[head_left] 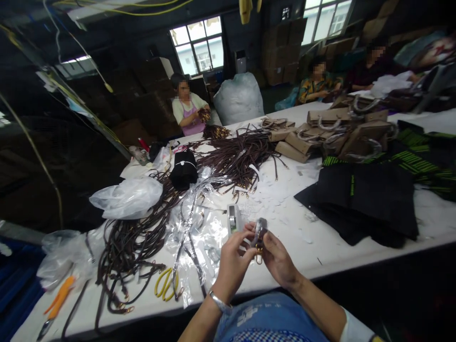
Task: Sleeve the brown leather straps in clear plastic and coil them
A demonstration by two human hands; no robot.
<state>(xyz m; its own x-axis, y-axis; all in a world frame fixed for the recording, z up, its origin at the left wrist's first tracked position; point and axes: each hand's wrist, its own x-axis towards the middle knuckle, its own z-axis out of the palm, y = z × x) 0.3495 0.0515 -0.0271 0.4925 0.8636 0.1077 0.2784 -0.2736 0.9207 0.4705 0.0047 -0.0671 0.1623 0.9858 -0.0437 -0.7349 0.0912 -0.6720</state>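
My left hand (233,259) and my right hand (278,259) meet over the near edge of the white table (320,251). Together they hold a small rolled dark strap end with a gold clasp (259,237), part wrapped in clear film. A metal bracelet sits on my left wrist. A tape dispenser (233,219) stands just beyond my left fingers. Yellow-handled scissors (166,284) lie to the left of my left forearm.
Dark brown straps lie in a heap (131,242) at left and another (238,156) mid-table. Clear plastic wrappers (194,223), a black fabric stack (366,199), brown handbags (342,130), and an orange cutter (59,299) are around. Three other people sit at the far side.
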